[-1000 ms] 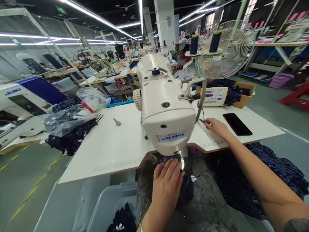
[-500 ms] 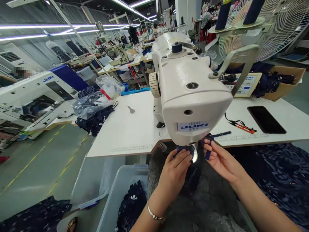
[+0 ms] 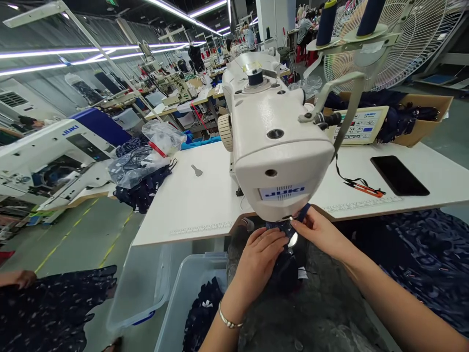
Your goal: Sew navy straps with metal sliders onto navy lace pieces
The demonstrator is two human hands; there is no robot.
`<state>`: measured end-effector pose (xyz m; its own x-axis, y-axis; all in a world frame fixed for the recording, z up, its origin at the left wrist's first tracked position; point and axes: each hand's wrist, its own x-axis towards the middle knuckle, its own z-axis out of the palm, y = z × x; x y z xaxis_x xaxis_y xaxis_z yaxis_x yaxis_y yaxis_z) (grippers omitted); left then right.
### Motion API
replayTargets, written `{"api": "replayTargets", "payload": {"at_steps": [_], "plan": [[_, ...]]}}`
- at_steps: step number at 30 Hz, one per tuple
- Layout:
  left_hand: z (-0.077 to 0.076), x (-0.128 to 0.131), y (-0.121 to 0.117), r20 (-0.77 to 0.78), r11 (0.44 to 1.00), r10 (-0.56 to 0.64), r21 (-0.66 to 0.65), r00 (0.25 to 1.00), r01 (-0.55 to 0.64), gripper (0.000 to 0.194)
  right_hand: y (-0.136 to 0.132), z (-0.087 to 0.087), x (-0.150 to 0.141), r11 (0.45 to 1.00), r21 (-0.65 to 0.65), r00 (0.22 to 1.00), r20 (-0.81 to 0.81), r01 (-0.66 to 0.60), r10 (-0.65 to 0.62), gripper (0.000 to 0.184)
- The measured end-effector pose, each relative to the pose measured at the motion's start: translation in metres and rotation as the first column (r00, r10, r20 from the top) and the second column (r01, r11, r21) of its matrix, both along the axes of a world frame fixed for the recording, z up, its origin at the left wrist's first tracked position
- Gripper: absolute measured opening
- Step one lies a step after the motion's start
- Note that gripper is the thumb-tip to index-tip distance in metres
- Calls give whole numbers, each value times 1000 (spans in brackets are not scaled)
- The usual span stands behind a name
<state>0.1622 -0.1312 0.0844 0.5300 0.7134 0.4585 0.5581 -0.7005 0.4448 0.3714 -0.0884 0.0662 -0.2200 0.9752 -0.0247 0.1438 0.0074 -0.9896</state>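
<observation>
A white JUKI sewing machine (image 3: 282,156) stands in front of me, its head leaning over my work. Under the head lies a navy patterned garment (image 3: 287,266) that hangs down over my lap. My left hand (image 3: 258,254) rests on this cloth just left of the needle area, fingers together and curved over it. Pinched between the thumb and fingers of my right hand (image 3: 318,230) is a narrow navy strap (image 3: 303,213), held close beside the needle area. The needle itself is hidden. A white label (image 3: 302,273) shows on the garment below.
On the white table (image 3: 194,200) lie orange thread snips (image 3: 366,189), a black phone (image 3: 401,175) and a small grey metal piece (image 3: 197,170). A clear bin (image 3: 172,303) with navy garments stands lower left. Another person's hand (image 3: 25,278) holds navy cloth (image 3: 54,303) at far left.
My right hand has moved left to the needle area, bringing the strap against the cloth. My left hand stays nearly in place. Another person's hand has appeared at left, lifting navy cloth.
</observation>
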Motion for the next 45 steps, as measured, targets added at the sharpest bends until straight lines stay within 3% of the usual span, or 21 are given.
{"api": "replayTargets", "payload": {"at_steps": [9,17,23,32,36,45], "plan": [[1,-5,5,61,997,-18,-76,998,23,29,1,-3,-2,1000,-2,1000,-15,-24,24,38],[3,-6,3,-128,1000,29,4,991,-28,28,0,1,-5,1000,-15,999,34,-5,5,34],[7,-5,2,-183,998,43,57,982,-33,28,0,-12,-6,1000,22,1000,-8,-5,5,31],[15,-3,1,-278,993,22,118,960,11,31,0,-13,-6,999,49,998,-50,-21,23,34],[19,-1,1,-273,995,24,95,962,2,29,1,-12,-5,999,46,1000,-13,-13,14,34],[9,-3,2,-195,996,67,71,979,-54,29,-1,0,-4,1000,16,999,26,-21,21,24]]}}
